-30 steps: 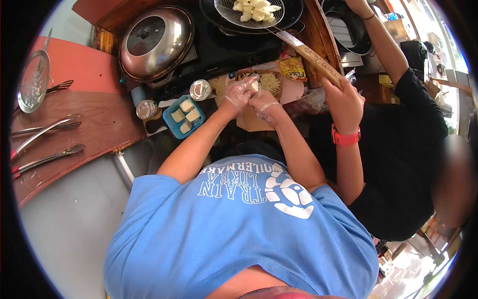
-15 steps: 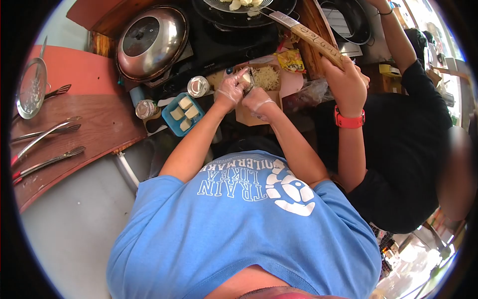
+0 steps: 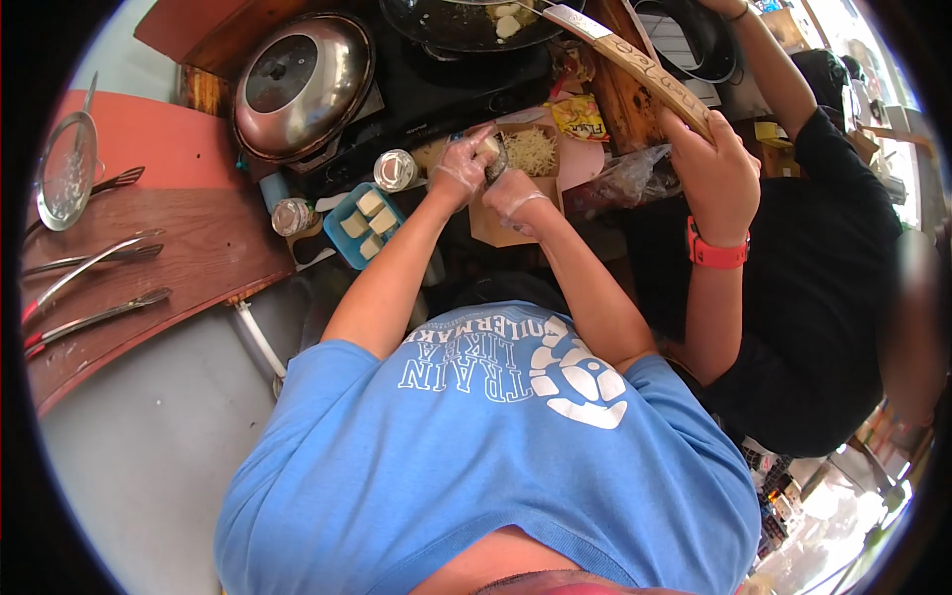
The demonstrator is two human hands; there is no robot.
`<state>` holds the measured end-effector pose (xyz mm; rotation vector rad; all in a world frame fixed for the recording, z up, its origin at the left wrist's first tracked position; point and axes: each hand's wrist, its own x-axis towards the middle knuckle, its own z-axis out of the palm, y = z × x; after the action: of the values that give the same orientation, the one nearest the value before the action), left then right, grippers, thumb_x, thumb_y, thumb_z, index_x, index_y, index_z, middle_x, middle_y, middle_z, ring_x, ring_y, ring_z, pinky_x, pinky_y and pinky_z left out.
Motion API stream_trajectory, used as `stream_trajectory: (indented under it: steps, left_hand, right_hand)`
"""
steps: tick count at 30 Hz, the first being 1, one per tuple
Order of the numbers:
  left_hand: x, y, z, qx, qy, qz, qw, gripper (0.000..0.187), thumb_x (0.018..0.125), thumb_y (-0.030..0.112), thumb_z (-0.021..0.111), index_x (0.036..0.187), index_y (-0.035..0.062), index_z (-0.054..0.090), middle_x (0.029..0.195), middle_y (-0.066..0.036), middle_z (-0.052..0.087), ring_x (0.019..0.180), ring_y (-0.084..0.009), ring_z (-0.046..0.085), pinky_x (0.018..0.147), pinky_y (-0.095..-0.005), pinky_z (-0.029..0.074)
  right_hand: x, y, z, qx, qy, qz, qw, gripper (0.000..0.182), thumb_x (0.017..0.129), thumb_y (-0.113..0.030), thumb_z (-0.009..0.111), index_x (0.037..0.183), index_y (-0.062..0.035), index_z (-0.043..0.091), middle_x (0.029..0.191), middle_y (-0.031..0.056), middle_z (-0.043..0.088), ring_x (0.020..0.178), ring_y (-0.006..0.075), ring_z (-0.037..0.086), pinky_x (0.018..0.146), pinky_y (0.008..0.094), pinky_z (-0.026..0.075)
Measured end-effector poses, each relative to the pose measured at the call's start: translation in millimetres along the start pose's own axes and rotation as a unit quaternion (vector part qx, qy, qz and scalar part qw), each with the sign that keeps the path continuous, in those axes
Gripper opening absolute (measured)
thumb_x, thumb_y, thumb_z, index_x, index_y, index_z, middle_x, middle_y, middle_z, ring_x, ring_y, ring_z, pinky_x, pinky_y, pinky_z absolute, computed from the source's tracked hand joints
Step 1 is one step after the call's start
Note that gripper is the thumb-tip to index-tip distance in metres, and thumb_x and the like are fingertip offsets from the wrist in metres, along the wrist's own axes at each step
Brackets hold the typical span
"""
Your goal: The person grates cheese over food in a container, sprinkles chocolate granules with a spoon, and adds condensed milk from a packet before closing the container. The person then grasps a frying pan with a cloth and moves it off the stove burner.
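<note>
My left hand [image 3: 459, 171], in a clear plastic glove, is closed around a pale block of cheese [image 3: 490, 148] and presses it against a small dark grater [image 3: 496, 167]. My right hand [image 3: 518, 201], also gloved, makes a fist around the grater's near end; its handle is hidden inside the fingers. Both hands are above the left side of an open cardboard box [image 3: 499, 230]. Shredded cheese [image 3: 531, 151] lies heaped in that box. Left of my left hand, a blue tub [image 3: 350, 248] holds several pale cheese blocks [image 3: 370, 203].
A co-worker's hand [image 3: 716, 177] grips a long wooden handle [image 3: 645, 69] over the counter, close on the right. A frying pan [image 3: 426, 30] and a lidded pan [image 3: 302, 94] stand on the stove. Cans [image 3: 395, 171], a yellow packet [image 3: 578, 119] and tongs [image 3: 99, 322] lie around.
The co-worker's hand and wooden handle have moved right, and the strainer basket has left the top of the view. My hands have barely shifted, still holding cheese against the grater.
</note>
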<state>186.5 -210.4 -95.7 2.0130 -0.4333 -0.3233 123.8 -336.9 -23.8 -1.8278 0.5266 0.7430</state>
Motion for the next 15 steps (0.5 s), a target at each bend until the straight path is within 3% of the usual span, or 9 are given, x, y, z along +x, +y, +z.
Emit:
stream_trajectory:
  steps: [11,15]
  left_hand:
    - [6.7,-1.4,2.7,-0.019,-0.011,-0.01,1.0,0.049,0.089,0.012,0.065,0.137,0.0104,0.059,0.129,-0.021,0.063,0.119,-0.0356,0.06,0.101,-0.0366,0.046]
    - [10.0,0.8,2.1,-0.015,-0.007,0.008,1.0,0.049,0.089,0.01,0.063,0.138,0.0096,0.057,0.119,-0.024,0.067,0.11,-0.0335,0.065,0.096,-0.0359,0.048]
  right_hand:
    - [-6.7,-1.9,-0.2,0.074,-0.004,0.021,0.997,0.017,0.076,-0.005,0.06,0.061,0.0015,0.055,0.052,0.007,0.05,0.04,0.0161,0.046,0.035,0.0349,0.031]
    - [-5.2,-3.5,-0.6,0.054,0.006,0.012,0.998,0.017,0.076,-0.005,0.06,0.06,0.001,0.055,0.052,0.0067,0.049,0.039,0.0161,0.045,0.035,0.035,0.031]
